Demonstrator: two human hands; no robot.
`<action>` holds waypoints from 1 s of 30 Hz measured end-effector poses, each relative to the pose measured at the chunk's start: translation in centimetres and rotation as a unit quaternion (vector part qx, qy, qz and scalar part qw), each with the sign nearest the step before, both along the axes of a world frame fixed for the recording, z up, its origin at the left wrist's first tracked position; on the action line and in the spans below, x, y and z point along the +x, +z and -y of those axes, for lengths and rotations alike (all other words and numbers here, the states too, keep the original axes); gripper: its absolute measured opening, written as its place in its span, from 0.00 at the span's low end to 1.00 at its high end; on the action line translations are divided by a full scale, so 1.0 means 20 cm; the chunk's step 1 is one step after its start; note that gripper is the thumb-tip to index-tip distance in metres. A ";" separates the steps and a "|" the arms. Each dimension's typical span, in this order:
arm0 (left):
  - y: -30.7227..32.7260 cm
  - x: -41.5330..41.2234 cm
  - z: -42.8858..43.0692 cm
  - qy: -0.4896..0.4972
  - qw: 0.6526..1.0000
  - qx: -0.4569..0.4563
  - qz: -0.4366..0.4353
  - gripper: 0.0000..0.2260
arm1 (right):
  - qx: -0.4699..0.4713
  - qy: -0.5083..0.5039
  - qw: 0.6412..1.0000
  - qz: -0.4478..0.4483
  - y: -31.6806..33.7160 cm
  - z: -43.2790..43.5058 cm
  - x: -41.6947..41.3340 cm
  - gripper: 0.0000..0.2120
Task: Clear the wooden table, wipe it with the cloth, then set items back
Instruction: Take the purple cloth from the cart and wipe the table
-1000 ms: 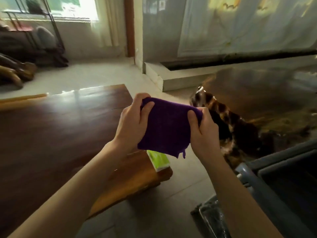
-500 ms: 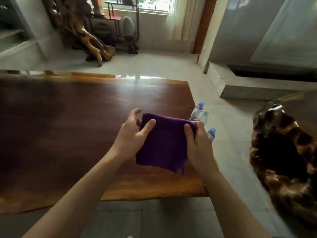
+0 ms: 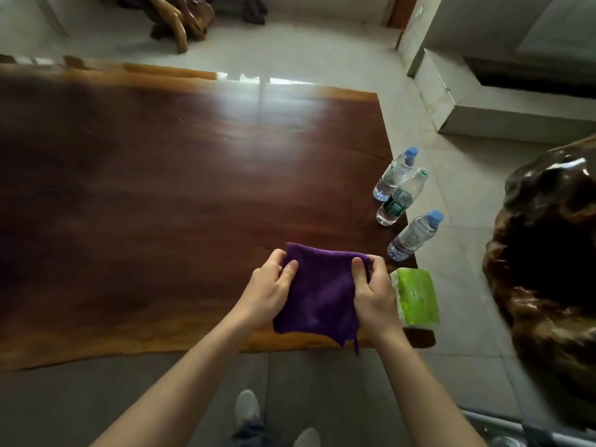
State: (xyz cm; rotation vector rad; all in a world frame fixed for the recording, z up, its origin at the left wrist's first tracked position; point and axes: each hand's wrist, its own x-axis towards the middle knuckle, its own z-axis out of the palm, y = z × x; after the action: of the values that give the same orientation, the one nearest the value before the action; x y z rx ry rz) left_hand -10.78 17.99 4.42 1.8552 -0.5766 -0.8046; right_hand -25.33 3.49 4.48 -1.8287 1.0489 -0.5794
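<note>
A folded purple cloth hangs between my two hands above the near right part of the dark wooden table. My left hand pinches its left edge and my right hand grips its right edge. Three plastic water bottles stand along the table's right edge. A green tissue pack lies at the near right corner, just right of my right hand.
A large dark carved wooden stump stands on the tiled floor to the right. A root sculpture sits beyond the table's far edge. A stone step runs at the upper right. My shoes show below.
My view has swung left and down, bringing the whole tabletop, the bottles and the tissue pack into sight. Both hands have kept hold of the cloth and lowered it toward the table.
</note>
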 end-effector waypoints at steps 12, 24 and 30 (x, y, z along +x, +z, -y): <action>-0.50 -0.23 0.14 0.053 0.997 0.049 0.029 0.14 | 0.025 0.055 0.996 -0.068 -0.46 0.12 -0.14 0.21; -0.69 -0.27 0.18 0.023 0.998 0.052 -0.032 0.25 | -0.007 0.034 0.992 -0.120 -0.78 0.36 -0.21 0.23; -0.75 -0.10 -0.24 0.087 0.958 0.185 0.198 0.26 | -0.120 -0.035 0.972 -0.197 -0.90 0.30 -0.24 0.34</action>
State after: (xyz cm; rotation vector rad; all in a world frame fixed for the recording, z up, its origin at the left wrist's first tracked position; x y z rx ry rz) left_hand -12.74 22.89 -10.61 2.4042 -0.5228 -0.4407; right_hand -30.20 -2.51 -13.54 -2.1852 1.3566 -0.4049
